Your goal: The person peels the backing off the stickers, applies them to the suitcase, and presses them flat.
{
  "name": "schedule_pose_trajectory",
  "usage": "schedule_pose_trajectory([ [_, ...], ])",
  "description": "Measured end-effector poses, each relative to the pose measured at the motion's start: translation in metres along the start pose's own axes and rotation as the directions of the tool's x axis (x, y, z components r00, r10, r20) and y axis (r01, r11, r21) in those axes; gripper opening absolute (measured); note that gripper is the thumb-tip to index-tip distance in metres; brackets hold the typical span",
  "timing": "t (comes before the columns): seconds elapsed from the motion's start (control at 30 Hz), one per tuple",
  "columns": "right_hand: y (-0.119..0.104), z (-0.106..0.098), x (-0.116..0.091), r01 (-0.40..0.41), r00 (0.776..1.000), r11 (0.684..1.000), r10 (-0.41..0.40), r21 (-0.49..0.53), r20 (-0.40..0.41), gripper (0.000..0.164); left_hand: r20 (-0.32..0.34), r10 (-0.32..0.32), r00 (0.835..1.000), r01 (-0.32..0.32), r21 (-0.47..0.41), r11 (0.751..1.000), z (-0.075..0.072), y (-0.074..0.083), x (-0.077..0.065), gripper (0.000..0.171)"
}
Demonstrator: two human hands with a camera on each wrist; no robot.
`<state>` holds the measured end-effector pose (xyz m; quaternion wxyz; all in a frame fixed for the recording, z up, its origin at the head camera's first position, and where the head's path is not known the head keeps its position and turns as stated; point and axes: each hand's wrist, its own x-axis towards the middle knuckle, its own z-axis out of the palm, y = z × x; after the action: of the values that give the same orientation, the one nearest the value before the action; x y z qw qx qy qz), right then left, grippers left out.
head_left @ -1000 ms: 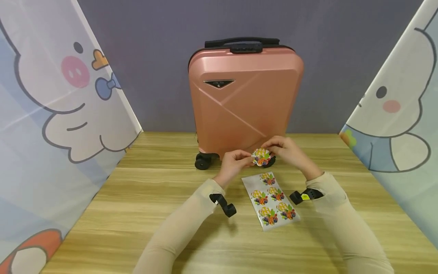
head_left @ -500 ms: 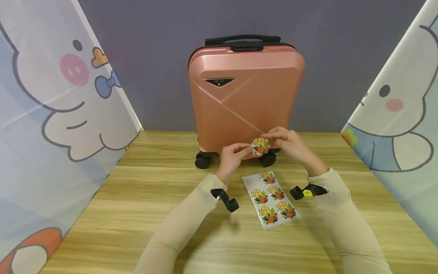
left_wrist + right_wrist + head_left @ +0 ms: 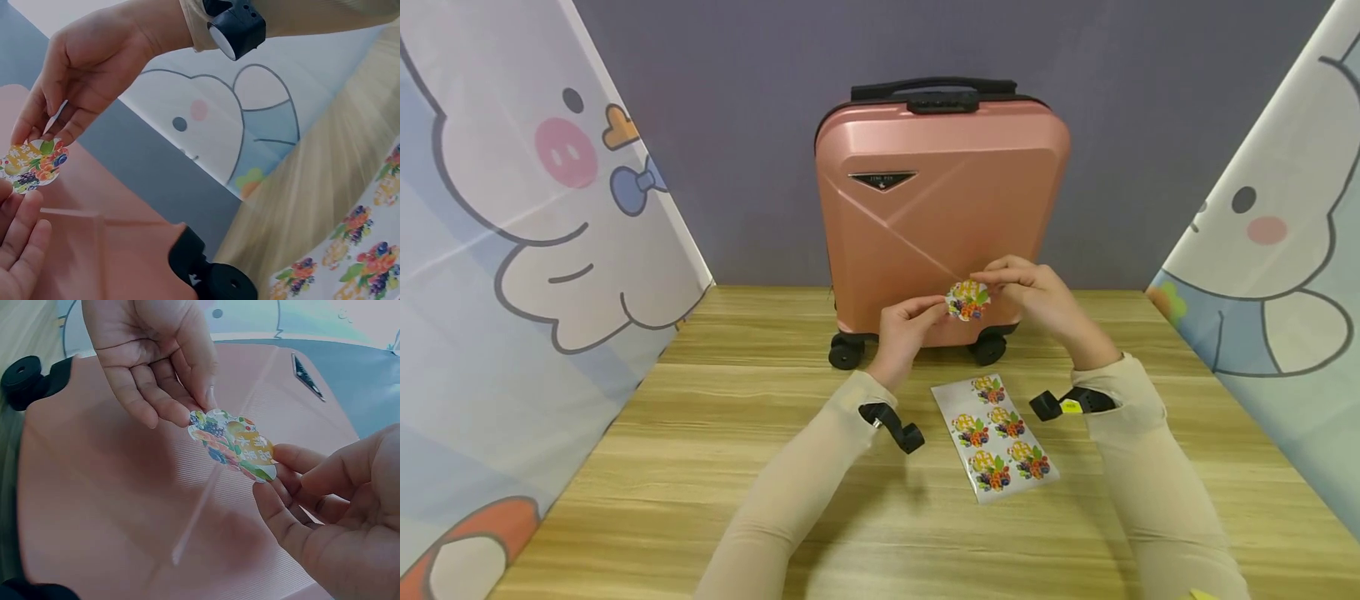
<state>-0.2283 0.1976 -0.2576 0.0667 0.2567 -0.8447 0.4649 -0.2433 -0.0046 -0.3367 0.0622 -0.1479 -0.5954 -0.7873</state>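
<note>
My left hand (image 3: 902,337) and right hand (image 3: 1037,300) pinch opposite edges of a scallop-edged fruit sticker (image 3: 967,301), one on each side. Its face has orange lettering and bright printed fruit. Both hands hold it in front of the lower part of a pink hard-shell suitcase (image 3: 917,242). In the right wrist view the sticker (image 3: 228,447) overlaps the ribbed shell, between the fingertips of the left hand (image 3: 156,356) above and the right hand (image 3: 337,506) at lower right. The left wrist view shows the left hand's fingers (image 3: 22,234) partly cut off at the edge.
A white sheet (image 3: 953,400) with several similar stickers lies on the wooden table (image 3: 737,467) below the hands. The suitcase stands upright on black wheels (image 3: 846,353) against a grey back panel (image 3: 737,167). Cartoon-printed panels (image 3: 610,283) flank the table.
Both hands have risen with the sticker, from near the right wheel to higher over the suitcase's lower front. The sticker sheet has stayed in place.
</note>
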Motion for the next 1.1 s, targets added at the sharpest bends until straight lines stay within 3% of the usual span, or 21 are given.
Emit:
schedule_pose_trajectory([
  [0.17,-0.006,-0.002,0.005,0.033,0.999,0.999,-0.032,0.029,-0.025,0.033,0.012,-0.022,1.0,0.023,-0.091,0.996,0.001,0.01,0.004,0.023],
  [0.27,-0.01,-0.004,0.007,0.055,0.998,0.998,-0.053,0.032,-0.039,0.032,0.014,-0.001,1.0,0.002,-0.122,0.993,0.002,0.015,0.005,0.025],
  [0.47,-0.018,-0.008,0.011,0.088,0.993,0.996,-0.087,0.014,-0.081,0.031,0.05,0.115,0.992,-0.111,-0.076,0.991,0.005,0.023,0.007,0.027],
  [0.6,-0.026,-0.013,0.012,0.103,0.989,0.995,-0.101,0.012,-0.106,0.031,0.078,0.151,0.985,-0.146,-0.068,0.987,0.007,0.031,0.011,0.027],
  [1.1,-0.042,-0.024,0.024,0.139,0.973,0.989,-0.125,0.056,-0.195,0.029,0.082,0.159,0.984,-0.154,-0.068,0.986,0.015,0.057,0.025,0.029],
])
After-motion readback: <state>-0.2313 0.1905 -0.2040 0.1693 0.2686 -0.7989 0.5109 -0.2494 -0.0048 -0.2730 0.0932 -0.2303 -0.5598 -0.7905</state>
